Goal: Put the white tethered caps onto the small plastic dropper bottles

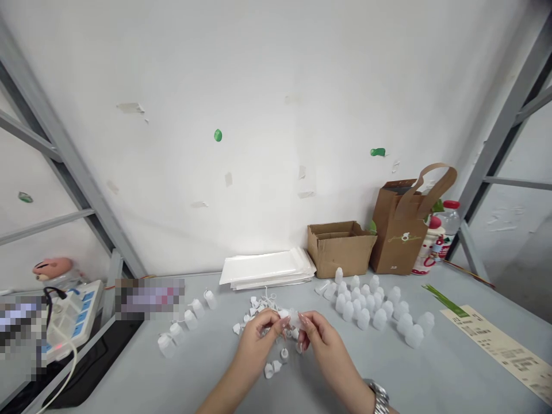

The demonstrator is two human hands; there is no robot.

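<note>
My left hand [264, 334] and my right hand [315, 333] meet over the middle of the grey table. Between their fingertips is a small translucent bottle [295, 317] with a white part at its left end; the left fingers pinch the white part and the right fingers pinch the bottle. Small white caps [269, 370] with thin strings lie in a loose pile under and behind the hands. To the right stand several translucent bottles [363, 318] in uneven rows. Several capped bottles [190, 319] form a slanted line on the left.
Behind the hands lie stacked white sheets [267, 268], a cardboard box [342, 253] and a brown paper bag [397, 236]. A printed paper strip [500, 345] is at the right. A power strip [80, 316] with cables and a black object [97, 359] occupy the left.
</note>
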